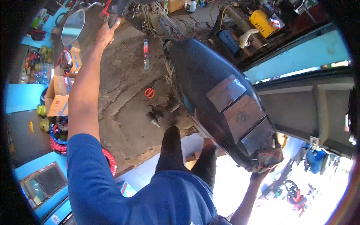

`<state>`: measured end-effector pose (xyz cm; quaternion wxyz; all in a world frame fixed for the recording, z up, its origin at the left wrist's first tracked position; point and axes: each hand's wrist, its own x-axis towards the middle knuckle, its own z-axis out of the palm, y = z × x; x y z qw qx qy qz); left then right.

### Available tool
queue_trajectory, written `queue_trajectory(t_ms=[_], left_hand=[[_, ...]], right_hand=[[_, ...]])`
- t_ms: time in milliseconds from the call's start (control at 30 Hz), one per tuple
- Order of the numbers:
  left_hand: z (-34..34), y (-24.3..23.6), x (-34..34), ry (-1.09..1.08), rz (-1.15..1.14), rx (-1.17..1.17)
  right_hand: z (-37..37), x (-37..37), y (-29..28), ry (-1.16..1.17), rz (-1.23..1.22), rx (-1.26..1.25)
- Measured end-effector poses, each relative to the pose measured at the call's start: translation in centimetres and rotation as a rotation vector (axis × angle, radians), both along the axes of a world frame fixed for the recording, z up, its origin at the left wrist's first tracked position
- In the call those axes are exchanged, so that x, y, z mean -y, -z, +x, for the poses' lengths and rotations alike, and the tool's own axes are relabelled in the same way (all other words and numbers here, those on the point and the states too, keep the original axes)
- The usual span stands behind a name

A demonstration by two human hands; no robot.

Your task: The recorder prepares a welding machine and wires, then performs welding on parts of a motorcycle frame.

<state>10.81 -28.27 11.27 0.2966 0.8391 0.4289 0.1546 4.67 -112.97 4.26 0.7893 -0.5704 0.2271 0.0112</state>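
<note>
A motorcycle with a long black seat (195,63) stands at my right, its front toward the far side. My left arm reaches far forward, and my left hand (106,33) is closed round the handlebar grip (113,21), beside a red lever (107,8) and a mirror (73,27). Three dark, flat pieces, one a brown plate (243,117), lie across the rear of the seat. My right hand (258,177) is at the motorcycle's tail, under a crumpled brownish rag (270,157). Its fingers are hidden there, so their grip does not show.
On the worn brown floor lie orange-handled scissors (149,92), a slim red-and-clear tube (146,54) and a dark metal part (154,117). Cardboard boxes (58,95) and coiled hoses (58,140) line the left. A yellow machine (263,23) sits on the far-right bench.
</note>
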Motion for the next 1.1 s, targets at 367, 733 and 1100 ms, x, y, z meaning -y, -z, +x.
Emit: queue_trajectory(t_ms=[367, 733, 1100], left_hand=[[1.1, -1.0, -1.5, 0.141, 0.078, 0.037], [5.7, -2.6, 1.0, 0.272, 0.006, 0.209], [-2.5, -1.8, -1.5, 0.310, -0.204, 0.215]], right_hand=[[1.7, 2.8, 3.0, 0.186, -0.029, -0.076], [6.3, 3.3, 4.2, 0.250, -0.291, -0.092], [-2.8, -0.8, 0.7, -0.211, -1.489, -0.387]])
